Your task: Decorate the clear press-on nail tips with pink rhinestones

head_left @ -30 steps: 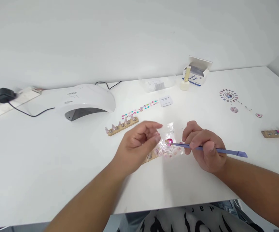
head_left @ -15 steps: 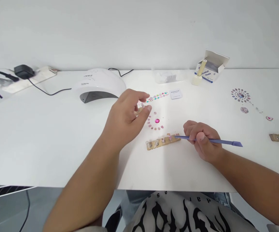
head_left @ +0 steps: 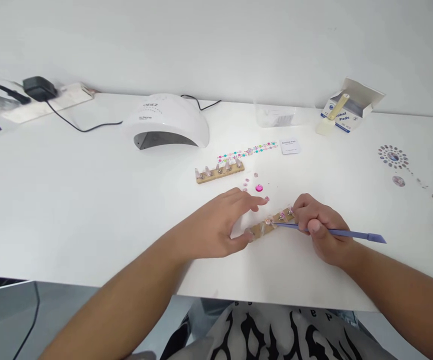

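My left hand [head_left: 226, 222] is spread, its thumb at the left end of a tan display strip [head_left: 257, 232] bearing several clear nail tips. Its index finger reaches close to a small pink gem [head_left: 266, 199]; I cannot tell whether it touches. My right hand [head_left: 321, 225] is closed around a slim purple tool [head_left: 357, 234] with a pointed tip and a flat, slanted tail. That tip is at a nail tip [head_left: 268, 221] near the strip's middle, where small gems show. Beside them lie a large pink gem [head_left: 259, 188] and several small gems [head_left: 247, 180].
A second strip of nail tips [head_left: 220, 172] lies behind my left hand. Further back are a white nail lamp [head_left: 171, 120], a gem sticker strip [head_left: 248, 151], an alcohol pad [head_left: 290, 146], a clear box [head_left: 282, 117] and an alcohol pad box [head_left: 346, 112]. Ringed gems [head_left: 392, 157] lie right.
My left hand has come down from the far strip to the near strip's left end. The purple tool's tip has shifted along the near strip toward its middle. The view has shifted too.
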Demonstrator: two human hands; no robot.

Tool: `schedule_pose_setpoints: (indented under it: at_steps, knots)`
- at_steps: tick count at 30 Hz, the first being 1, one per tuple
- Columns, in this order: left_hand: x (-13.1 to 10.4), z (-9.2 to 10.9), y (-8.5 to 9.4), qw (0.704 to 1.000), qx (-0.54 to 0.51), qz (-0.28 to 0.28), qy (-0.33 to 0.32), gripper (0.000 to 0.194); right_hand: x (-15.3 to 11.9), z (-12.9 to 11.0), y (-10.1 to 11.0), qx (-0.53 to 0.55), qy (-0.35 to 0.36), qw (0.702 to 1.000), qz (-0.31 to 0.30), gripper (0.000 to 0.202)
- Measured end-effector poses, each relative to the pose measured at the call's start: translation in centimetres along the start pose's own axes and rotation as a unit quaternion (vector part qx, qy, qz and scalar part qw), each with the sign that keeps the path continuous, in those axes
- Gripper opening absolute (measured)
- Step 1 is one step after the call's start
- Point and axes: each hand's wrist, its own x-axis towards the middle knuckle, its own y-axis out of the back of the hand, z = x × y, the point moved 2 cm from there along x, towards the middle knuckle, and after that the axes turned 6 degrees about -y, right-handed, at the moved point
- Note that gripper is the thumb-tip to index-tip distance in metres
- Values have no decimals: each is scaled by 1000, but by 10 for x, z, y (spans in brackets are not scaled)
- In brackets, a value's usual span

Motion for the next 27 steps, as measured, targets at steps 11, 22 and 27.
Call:
schedule_pose_setpoints:
  at_steps: [11,22,27]
  knots:
    - [1,13,-27,997,66,21,43,56,3,-2,2,18,4,1000,1,28]
    - [5,7,-41,993,70,97,-10,42,2,0,2,9,28,1000,6,29]
    - [5,8,-42,990,88,111,-20,41,2,-1,2,12,31,999,9,28]
